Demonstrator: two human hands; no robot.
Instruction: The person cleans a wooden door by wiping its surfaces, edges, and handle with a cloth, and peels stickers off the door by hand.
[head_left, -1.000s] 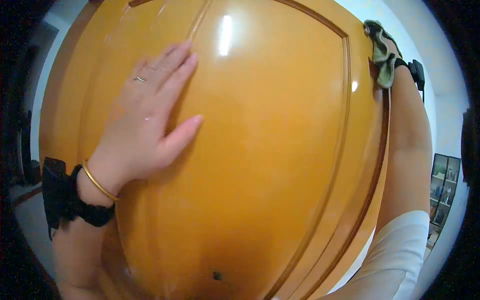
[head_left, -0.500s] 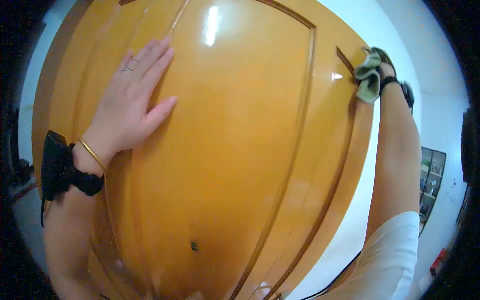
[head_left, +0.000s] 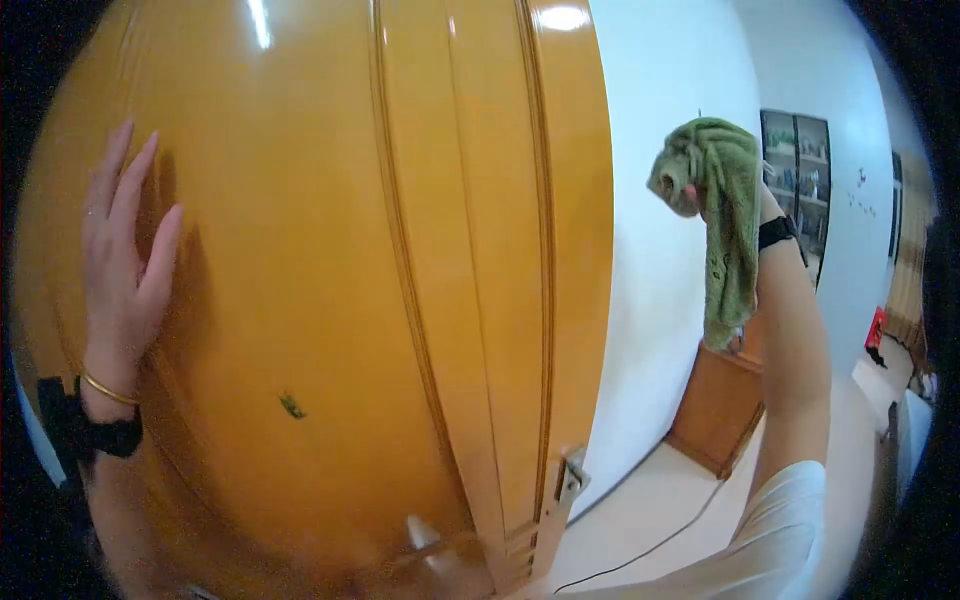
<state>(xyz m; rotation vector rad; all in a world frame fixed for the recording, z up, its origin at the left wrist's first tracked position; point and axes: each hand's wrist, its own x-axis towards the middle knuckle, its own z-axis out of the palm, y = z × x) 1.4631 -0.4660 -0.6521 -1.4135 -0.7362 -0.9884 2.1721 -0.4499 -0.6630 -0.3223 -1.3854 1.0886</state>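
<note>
Head view: my right grip point(head_left: 766, 207) is closed around the green cloth point(head_left: 732, 190), upper right, apart from the wooden door point(head_left: 300, 250); my left grip point(head_left: 120, 275), far left, is extended at the door, empty; a dark mark point(head_left: 291, 405) shows lower left; overall completion cannot be determined.

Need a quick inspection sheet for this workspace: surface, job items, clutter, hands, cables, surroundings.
Surface: glossy wooden door, grooved panels, small dark mark low down.
Job's things: green cloth, bunched at the top, hanging; right of the door's edge in view.
Clutter: red object far right, too small to identify.
Left hand: open at the door; contact unclear.
Right hand: gripping the cloth, largely hidden.
Cables: thin dark cable-like line on the pale floor.
Surroundings: white wall, glass-fronted cabinet.
</note>
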